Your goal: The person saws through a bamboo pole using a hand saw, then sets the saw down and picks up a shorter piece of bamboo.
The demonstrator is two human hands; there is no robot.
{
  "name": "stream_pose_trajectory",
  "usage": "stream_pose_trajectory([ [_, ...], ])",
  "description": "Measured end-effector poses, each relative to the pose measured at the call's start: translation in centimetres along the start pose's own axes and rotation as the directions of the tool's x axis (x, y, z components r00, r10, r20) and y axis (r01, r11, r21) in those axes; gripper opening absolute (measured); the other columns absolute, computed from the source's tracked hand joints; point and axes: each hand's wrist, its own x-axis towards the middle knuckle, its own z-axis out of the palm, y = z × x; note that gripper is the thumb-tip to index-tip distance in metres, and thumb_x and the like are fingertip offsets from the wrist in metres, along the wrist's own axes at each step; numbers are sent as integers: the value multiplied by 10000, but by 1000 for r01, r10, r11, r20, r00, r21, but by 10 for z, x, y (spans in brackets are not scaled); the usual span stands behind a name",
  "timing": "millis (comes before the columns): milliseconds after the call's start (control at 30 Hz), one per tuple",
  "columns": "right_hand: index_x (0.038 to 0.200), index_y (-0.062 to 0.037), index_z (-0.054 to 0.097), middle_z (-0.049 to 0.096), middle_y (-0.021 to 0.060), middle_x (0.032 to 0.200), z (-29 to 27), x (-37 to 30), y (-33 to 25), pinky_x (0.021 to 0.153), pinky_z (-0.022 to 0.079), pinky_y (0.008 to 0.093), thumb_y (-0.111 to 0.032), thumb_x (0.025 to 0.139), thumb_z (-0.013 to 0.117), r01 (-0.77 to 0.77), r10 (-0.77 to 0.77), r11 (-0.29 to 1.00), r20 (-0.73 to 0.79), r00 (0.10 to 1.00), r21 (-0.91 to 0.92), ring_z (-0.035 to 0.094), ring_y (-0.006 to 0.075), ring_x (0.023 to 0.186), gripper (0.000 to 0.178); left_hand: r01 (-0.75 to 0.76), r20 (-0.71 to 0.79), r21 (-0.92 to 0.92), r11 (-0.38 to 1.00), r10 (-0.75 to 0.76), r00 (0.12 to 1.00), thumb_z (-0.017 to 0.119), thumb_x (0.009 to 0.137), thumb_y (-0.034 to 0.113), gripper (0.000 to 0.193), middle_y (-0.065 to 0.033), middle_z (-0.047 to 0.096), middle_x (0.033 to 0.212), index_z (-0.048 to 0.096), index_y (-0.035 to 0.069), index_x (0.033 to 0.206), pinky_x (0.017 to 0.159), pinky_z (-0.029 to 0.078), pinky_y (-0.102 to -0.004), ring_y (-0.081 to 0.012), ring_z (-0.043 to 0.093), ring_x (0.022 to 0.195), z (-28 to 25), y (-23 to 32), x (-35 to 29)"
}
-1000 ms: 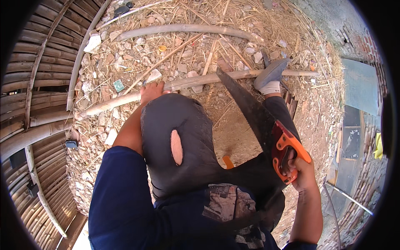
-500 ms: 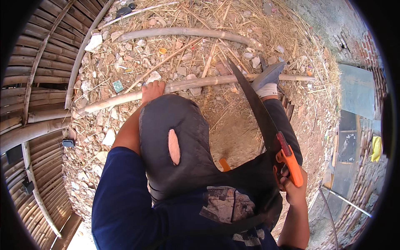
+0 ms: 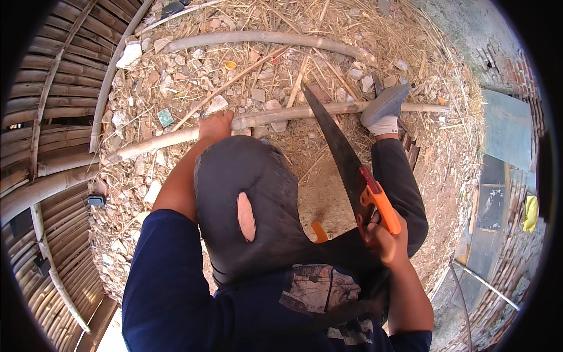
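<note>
My right hand (image 3: 387, 237) is closed round the orange handle of a handsaw (image 3: 340, 149). The saw's dark blade points up and left, its tip appearing just above a bamboo pole (image 3: 293, 114); whether it touches the pole I cannot tell. That pole lies across the ground in front of me. My left hand (image 3: 216, 125) grips it left of the middle, fingers mostly hidden behind the wrist. My right foot, in a grey shoe (image 3: 386, 105), rests on the pole toward its right end. My bent left knee comes close behind my left hand.
Farther off lies a second bamboo pole (image 3: 264, 38). Stones, straw and a green tile piece (image 3: 165, 117) litter the dirt. A bamboo slat wall (image 3: 64, 88) stands at left, a brick wall (image 3: 522, 76) at right, with a blue-grey panel (image 3: 507, 126) against it.
My right hand has carried the saw leftward and a little up, so the blade sits farther left of my shoe. My left hand stays on the pole.
</note>
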Motion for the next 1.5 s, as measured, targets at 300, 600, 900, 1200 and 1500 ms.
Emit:
stream_pose_trajectory([
  [300,933,-32,552,597,51,731,-10,35,-4,567,455,263,-105,913,691,-38,36,999,77,996,26,560,117,604,158,82,55,-22,996,-80,995,715,851,306,394,-99,736,1178,680,148,1210,949,551,-435,-276,698,1150,2,1,14],
  [600,968,-25,557,620,60,901,-31,-34,78,901,520,325,-155,921,708,239,-259,936,-46,965,-258,612,141,839,204,80,34,-12,997,-80,996,689,864,269,386,-93,732,1191,663,147,1229,945,543,-454,-287,699,1146,5,2,15],
  [900,1005,-1,633,690,124,838,-32,-68,91,725,543,345,-86,881,696,380,-458,707,22,888,-596,704,220,752,163,93,33,8,996,-93,995,708,876,305,392,-97,733,1188,645,144,1227,973,505,-498,-295,696,1155,0,8,6],
  [1200,954,-16,599,623,29,821,-13,22,56,713,494,275,-37,865,687,165,-164,985,39,986,-42,581,103,727,127,125,-79,23,992,-123,989,692,901,257,307,-83,742,1145,643,144,1183,1010,469,-517,-273,705,1133,23,8,6],
  [1500,958,-8,577,589,16,846,29,51,95,734,496,276,3,848,630,106,-104,984,-26,994,140,568,88,736,123,113,-64,42,993,-111,992,657,877,189,292,-79,745,1099,657,155,1167,1003,470,-510,-271,720,1078,12,10,2],
])
